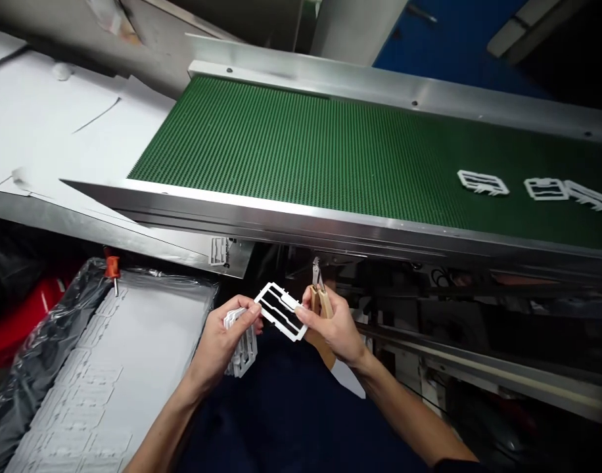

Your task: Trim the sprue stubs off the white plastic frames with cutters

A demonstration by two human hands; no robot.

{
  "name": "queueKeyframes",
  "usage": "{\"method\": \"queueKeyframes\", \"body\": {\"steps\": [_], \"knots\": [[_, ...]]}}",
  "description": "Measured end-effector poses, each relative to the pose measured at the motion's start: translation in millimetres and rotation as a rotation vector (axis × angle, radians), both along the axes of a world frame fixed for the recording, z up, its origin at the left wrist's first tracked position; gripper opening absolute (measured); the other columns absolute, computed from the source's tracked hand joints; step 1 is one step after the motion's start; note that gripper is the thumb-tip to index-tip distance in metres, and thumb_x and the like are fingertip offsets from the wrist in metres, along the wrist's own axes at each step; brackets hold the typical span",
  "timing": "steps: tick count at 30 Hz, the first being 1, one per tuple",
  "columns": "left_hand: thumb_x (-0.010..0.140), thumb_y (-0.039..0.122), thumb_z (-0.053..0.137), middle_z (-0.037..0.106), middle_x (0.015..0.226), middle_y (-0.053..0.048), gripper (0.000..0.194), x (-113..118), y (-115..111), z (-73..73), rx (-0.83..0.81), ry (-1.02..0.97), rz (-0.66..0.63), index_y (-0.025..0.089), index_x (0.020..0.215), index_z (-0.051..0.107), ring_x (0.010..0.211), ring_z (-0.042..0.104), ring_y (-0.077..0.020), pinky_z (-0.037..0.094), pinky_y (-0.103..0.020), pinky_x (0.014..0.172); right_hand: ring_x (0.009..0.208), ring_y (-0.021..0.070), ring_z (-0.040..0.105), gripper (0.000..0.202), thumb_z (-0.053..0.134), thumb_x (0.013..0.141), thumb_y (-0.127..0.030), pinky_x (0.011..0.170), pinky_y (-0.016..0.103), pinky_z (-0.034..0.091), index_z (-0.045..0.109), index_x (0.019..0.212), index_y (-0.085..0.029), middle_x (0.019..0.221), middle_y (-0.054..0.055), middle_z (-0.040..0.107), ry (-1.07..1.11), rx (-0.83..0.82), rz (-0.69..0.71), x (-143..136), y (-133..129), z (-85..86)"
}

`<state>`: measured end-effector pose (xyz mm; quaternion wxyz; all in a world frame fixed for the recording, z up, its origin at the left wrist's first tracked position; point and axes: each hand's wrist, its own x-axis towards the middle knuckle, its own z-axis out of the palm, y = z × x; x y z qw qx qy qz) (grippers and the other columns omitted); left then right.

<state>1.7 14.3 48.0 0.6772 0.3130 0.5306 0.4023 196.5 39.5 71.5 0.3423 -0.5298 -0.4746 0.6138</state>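
Over on the left, a plastic-lined box (148, 368) holds rows of flat white parts (79, 401). Next, the left hand (227, 335) grasps a stack of white frames (242, 348) and pinches one corner of a single white frame (282, 311). The right hand (333, 322) grips its other end along with cutters (321, 292). Farther right, white pieces (483, 182) lie on the green conveyor belt (301, 144).

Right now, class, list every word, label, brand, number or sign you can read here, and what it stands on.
There are none to read.
No lettering shows on the green belt, the pliers or the orange-handled tool.
Any fine marks on the held white frame are too small to tell.
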Motion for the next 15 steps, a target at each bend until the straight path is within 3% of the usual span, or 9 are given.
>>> {"method": "queueKeyframes", "body": {"steps": [7,15], "knots": [[0.081,0.034,0.062,0.058,0.067,0.0,0.018,-0.5,0.4,-17.6,-0.031,-0.053,0.037,0.018,0.075,0.055,0.064,0.053,-0.014,0.042,-0.023,0.06,0.056,0.0089,0.047,0.026,0.06,0.082,-0.038,0.052,0.021,0.036,0.048,0.076,-0.016,0.067,0.001,0.054,0.283,-0.206,-0.046,7.5,5.7,-22.5],[0.08,0.031,0.062,0.057,0.067,0.0,0.014,-1.5,2.4,-27.1,-0.057,-0.097,-0.009,0.018,0.077,0.056,0.066,0.054,-0.0151,0.041,-0.024,0.06,0.058,0.0093,0.048,0.027,0.064,0.078,-0.039,0.053,0.022,0.038,0.05,0.079,-0.016,0.069,0.0,0.054,0.29,-0.186,-0.047,8.0,10.3,-32.2]]}}
